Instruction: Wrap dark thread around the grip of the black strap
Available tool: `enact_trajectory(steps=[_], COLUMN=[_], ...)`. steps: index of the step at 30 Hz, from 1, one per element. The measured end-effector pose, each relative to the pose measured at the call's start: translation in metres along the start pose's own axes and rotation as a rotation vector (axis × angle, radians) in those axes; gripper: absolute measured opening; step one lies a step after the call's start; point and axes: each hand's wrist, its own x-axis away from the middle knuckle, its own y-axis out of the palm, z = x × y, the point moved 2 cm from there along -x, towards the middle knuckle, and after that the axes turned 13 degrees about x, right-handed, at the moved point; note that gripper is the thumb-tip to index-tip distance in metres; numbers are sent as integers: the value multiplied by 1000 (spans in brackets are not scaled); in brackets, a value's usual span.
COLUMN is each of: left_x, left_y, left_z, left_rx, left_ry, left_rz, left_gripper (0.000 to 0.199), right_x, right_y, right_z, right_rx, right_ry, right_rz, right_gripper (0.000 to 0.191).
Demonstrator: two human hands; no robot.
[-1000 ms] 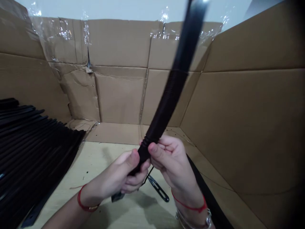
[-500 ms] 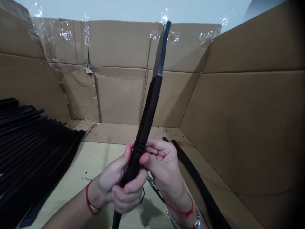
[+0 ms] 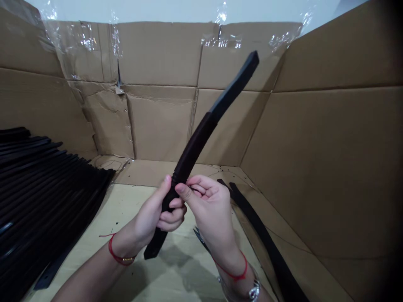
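Note:
A long, slightly curved black strip (image 3: pixel 234 90) slants up to the right, its middle bound in tight turns of dark cord (image 3: pixel 197 144). My left hand (image 3: pixel 157 209) is wrapped round the strip just below the binding, thumb along its side. The strip's lower end (image 3: pixel 153 247) sticks out beneath that fist. My right hand (image 3: pixel 210 205) pinches thumb and fingers at the lower edge of the binding, where a short bit of dark cord shows between the fingers. Partly hidden behind the right wrist lies a pair of dark scissors or snips (image 3: pixel 200 240).
A big pile of similar black strips (image 3: pixel 47 201) fills the left side. Two more curved strips (image 3: pixel 258 226) lie at the right. Cardboard walls (image 3: pixel 157 121) with clear tape enclose the pale work surface (image 3: pixel 126 214). Loose thin thread (image 3: pixel 289 241) trails at the right.
The strip has tilted further right and turned, so its broader face shows and its lower end has come into view. Both hands have moved slightly up and left, still at the binding's lower edge.

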Motion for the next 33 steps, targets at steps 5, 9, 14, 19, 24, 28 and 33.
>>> enact_trajectory(steps=[5,9,14,19,24,28,33], left_x=[0,1,1,4,7,6,1], left_y=[-2,0,0,-2,-2,-1,3], left_z=[-3,2,4,0,5,9,-5], left_rx=[0,26,38,-29,-83,-92,-49], left_ry=[-111,-98,-95,-99,-106,-79,-63], left_rz=[-106,-215,-192,-76,-91,-102,-74], left_gripper=[61,54,39,51,56,53,61], right_x=[6,7,2,2,3,2,4], right_y=[2,-1,-4,-7,-6,-3,-6], right_z=[-4,-7,-7,-8,-7,-8,-5], right_rx=[34,69,97,147,114,59,1], right_ry=[-31,-29,-40,-110,-65,-37,-31], right_rz=[45,30,27,-6,-65,-97,-4], right_gripper=[22,24,25,23,24,20,24])
